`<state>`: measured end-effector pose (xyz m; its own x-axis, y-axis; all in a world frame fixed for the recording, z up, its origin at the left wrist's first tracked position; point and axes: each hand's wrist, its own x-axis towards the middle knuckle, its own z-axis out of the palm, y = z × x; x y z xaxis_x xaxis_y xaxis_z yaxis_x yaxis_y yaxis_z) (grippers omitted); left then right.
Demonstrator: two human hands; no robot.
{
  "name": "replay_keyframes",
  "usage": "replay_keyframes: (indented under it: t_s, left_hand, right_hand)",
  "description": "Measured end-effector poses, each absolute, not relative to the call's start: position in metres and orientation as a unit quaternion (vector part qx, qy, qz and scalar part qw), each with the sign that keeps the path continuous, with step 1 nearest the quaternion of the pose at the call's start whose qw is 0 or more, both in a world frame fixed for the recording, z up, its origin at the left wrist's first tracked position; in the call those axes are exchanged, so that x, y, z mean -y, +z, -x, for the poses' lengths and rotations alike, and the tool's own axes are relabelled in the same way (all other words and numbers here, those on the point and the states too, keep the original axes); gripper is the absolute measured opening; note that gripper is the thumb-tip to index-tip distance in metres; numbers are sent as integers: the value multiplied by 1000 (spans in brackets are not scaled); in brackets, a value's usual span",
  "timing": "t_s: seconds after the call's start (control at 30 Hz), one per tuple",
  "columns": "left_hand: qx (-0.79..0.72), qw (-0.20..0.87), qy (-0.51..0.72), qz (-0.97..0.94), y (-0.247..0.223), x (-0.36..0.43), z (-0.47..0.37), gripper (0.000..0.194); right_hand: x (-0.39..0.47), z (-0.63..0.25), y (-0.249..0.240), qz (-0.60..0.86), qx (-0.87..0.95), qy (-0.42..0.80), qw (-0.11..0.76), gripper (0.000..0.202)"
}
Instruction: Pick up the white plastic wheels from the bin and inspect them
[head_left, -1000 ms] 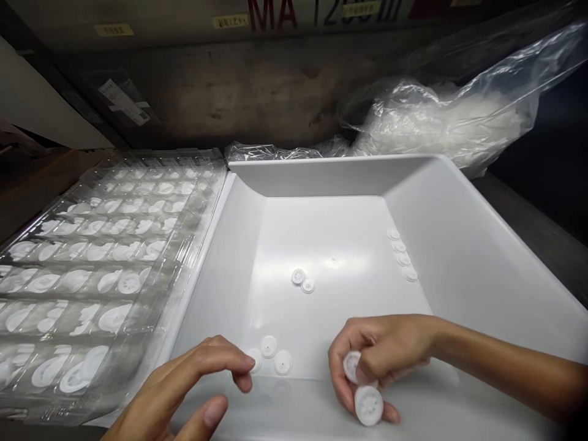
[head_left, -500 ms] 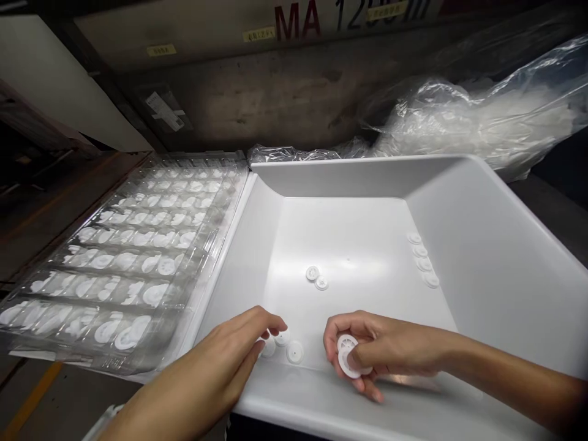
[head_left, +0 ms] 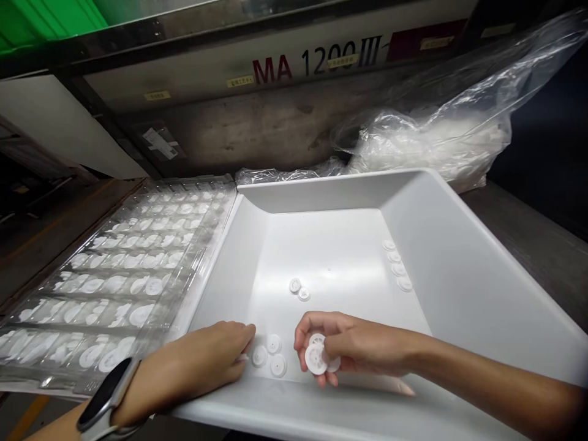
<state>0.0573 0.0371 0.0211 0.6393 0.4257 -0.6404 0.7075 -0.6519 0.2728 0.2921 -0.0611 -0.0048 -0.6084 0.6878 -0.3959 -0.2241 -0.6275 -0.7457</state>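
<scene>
A large white plastic bin [head_left: 459,263] lies before me. My right hand [head_left: 349,346] rests inside it near the front, fingers closed on a few small white round discs [head_left: 316,358]. My left hand [head_left: 202,361], with a dark watch [head_left: 105,395] on the wrist, reaches in at the front left corner; its fingertips touch the bin floor beside three loose discs [head_left: 269,355]. Whether it pinches one I cannot tell. Two more discs [head_left: 299,289] lie mid-floor and several discs [head_left: 397,264] line the right wall.
A clear plastic blister tray [head_left: 119,275] with rows of white discs in its pockets sits left of the bin. A clear bag [head_left: 436,135] of white parts lies behind the bin. A machine panel marked MA 1200III [head_left: 316,61] spans the back.
My view tilted up and back. My right hand slid left along the bin front, still holding discs. My left hand moved down onto the bin floor beside the three discs.
</scene>
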Motion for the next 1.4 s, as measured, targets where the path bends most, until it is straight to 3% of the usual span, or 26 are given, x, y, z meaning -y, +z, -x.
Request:
replay_keyframes:
  t_s: [0.13,0.2,0.3,0.43,0.53,0.7,0.9,1.03,1.17,1.4]
  left_hand:
    - [-365,287,-208,-861,43,-24,-68,31]
    - [-378,342,-170,-843,54,-12,-73,30]
    - [-379,511,-86,-767,58,7,-79,24]
    - [-258,828,93,-490,47,31,-89,41]
    - [-195,911,186,-312,39,42,-96,39]
    - [-235,906,304,-180,39,44,-107,13]
    - [-435,796,420,-16,58,48,-144,25]
    - [-430,810,377,129,62,55,-169,25]
    - [-427,803,364,200,57,57,-177,24]
    - [-435,790,404,151,58,54,-175,31]
  right_hand:
    - [65,-289,16,367,386,790,303,22]
    - [69,-289,29,370,405,778,307,22]
    - [77,-292,45,391,444,743,313,21]
    - [84,-299,51,405,468,711,334,18]
    - [83,-302,49,429,459,695,351,16]
    - [85,-304,47,473,471,653,360,18]
    - [96,-300,51,505,544,580,336,28]
    - [96,-291,57,495,630,474,366,30]
    - [92,-289,59,449,704,447,322,40]
    - [86,-294,61,455,673,446,376,51]
